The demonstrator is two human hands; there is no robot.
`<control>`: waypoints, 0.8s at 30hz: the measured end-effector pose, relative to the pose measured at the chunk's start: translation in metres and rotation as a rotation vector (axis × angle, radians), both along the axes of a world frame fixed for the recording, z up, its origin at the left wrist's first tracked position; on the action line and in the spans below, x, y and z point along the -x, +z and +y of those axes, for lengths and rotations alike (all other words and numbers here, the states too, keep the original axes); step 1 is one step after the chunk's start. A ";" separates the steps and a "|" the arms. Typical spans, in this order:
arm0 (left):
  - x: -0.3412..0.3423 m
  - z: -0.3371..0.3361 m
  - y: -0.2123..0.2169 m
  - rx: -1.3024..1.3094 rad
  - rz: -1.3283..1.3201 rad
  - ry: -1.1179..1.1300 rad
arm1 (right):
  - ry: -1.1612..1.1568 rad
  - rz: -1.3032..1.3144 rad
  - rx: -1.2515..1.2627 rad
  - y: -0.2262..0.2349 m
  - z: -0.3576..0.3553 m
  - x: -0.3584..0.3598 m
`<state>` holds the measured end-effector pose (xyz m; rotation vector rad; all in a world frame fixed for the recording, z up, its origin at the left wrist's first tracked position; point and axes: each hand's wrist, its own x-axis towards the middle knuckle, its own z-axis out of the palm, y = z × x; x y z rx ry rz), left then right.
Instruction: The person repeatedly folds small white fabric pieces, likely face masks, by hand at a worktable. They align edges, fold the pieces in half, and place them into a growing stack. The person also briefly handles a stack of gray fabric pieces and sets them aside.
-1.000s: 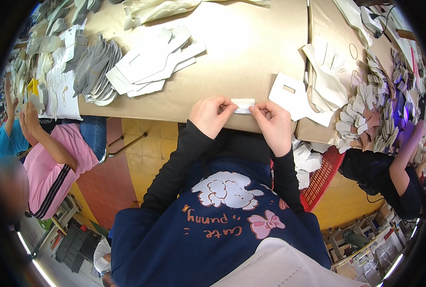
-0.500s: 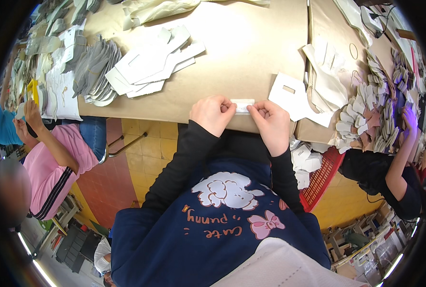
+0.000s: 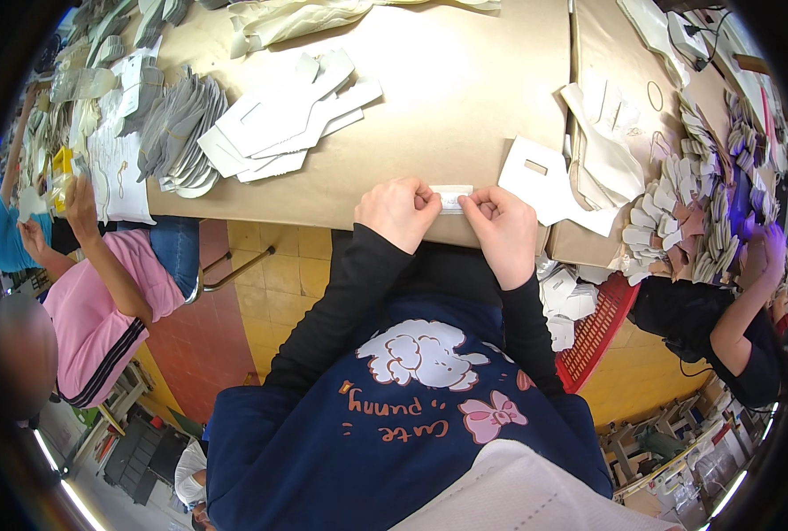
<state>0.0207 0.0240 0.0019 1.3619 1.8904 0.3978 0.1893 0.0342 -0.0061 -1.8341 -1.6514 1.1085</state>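
Observation:
Between my two hands, at the table's near edge, is a small white rectangular piece (image 3: 451,195) with faint marks on it. My left hand (image 3: 397,213) is closed, thumb and forefinger pinching its left end. At the other end my right hand (image 3: 503,230) pinches it the same way. The bent fingers hide both ends of the piece. Just right of my right hand lies a flat white cut-out panel (image 3: 525,177) with a rectangular slot. Farther off to the left are several similar white panels (image 3: 274,133), overlapping in a loose pile.
The table (image 3: 447,106) has a brown covering. Stacks of grey cut pieces (image 3: 180,133) stand at left; many small pale pieces (image 3: 677,212) lie at right. A red basket (image 3: 595,336) with white scraps is below the table's right side. Co-workers sit at both sides.
My hands and the white piece have barely moved. The co-worker's hand at the left has shifted beside a yellow object, and the one at the right has moved lower.

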 end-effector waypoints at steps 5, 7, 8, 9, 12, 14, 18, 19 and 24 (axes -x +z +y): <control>-0.002 0.000 0.000 0.000 0.022 -0.008 | -0.007 -0.015 -0.007 0.000 0.000 0.002; -0.002 0.000 0.000 -0.009 0.021 -0.001 | -0.004 -0.036 -0.012 0.000 0.000 0.003; -0.002 0.000 0.000 -0.001 0.017 0.006 | 0.003 -0.043 -0.013 0.000 0.000 0.003; -0.002 -0.001 -0.001 -0.019 0.017 0.004 | 0.008 -0.054 -0.010 0.000 0.000 0.004; -0.002 -0.002 -0.003 -0.018 0.029 0.011 | 0.028 -0.116 -0.043 0.002 -0.001 0.003; -0.001 -0.004 -0.007 -0.019 0.061 0.035 | 0.037 -0.127 -0.092 0.002 -0.002 0.002; 0.013 -0.012 -0.017 -0.362 0.075 -0.013 | 0.077 -0.069 -0.174 0.004 -0.010 -0.008; 0.015 -0.016 -0.020 -0.497 0.109 -0.057 | 0.091 -0.070 -0.136 0.004 -0.013 -0.012; 0.015 -0.044 -0.031 -0.690 0.189 -0.433 | 0.486 -0.364 -0.558 -0.007 -0.028 -0.025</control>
